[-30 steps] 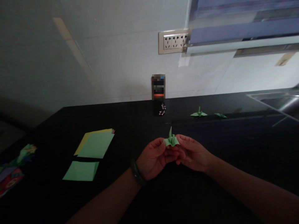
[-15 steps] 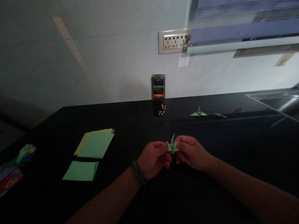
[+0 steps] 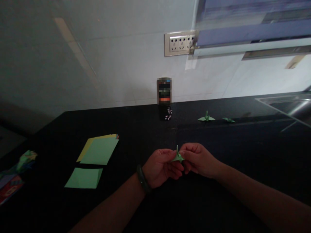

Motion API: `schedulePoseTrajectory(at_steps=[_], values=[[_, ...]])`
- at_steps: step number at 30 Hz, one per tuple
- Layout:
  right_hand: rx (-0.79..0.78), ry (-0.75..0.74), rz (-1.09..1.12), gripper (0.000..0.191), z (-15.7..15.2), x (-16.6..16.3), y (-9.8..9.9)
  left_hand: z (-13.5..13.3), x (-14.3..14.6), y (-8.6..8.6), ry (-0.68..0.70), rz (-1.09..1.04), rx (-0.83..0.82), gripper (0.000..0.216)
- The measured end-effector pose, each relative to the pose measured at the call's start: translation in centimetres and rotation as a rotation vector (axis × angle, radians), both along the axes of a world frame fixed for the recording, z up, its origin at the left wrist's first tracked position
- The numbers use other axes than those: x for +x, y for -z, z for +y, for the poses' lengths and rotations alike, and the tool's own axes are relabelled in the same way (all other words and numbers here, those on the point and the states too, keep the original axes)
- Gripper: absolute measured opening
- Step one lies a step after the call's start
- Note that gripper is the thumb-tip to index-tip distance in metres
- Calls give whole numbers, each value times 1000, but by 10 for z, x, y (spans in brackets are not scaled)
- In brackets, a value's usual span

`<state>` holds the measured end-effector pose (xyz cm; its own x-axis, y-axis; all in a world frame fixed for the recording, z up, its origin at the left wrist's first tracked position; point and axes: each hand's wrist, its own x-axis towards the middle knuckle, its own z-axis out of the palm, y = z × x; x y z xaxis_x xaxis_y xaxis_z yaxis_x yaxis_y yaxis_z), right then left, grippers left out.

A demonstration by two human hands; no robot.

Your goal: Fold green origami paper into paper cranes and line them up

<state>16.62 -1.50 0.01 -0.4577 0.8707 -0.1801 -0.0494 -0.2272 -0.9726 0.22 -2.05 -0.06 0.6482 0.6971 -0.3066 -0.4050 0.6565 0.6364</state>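
A small green folded paper figure (image 3: 178, 156) is pinched between my two hands above the black counter (image 3: 218, 145). My left hand (image 3: 161, 166), with a dark band on its wrist, grips the figure's left side with thumb and fingers closed. My right hand (image 3: 199, 160) pinches its right side, fingers curled. Only one thin point and a small part of the figure show between the fingers.
Two finished green paper figures (image 3: 206, 118) (image 3: 228, 120) sit further back on the right. A stack of coloured sheets (image 3: 99, 150) and one green sheet (image 3: 84, 178) lie to the left. A phone (image 3: 164, 94) leans on the wall. A sink (image 3: 289, 106) is at the right.
Both hands have dropped slightly and closed tighter on the figure. Its spread wings no longer show; only a narrow point sticks up now.
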Motion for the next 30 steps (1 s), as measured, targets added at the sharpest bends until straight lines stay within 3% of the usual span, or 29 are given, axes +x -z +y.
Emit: schedulePoseTrajectory(at_steps=[10,15,20,30], values=[[-122,-34,194,24,-1,-1,4,-1,2,1,-41,-15,47,18],[-241,-150,455,17,-1,3,2,0,-1,-1,-54,-132,94,11],[-266,-262,602,12,-2,3,0,-1,0,2,-54,-256,120,9],[-224,-279,600,14,-2,2,3,-3,1,3,-50,-329,164,4]])
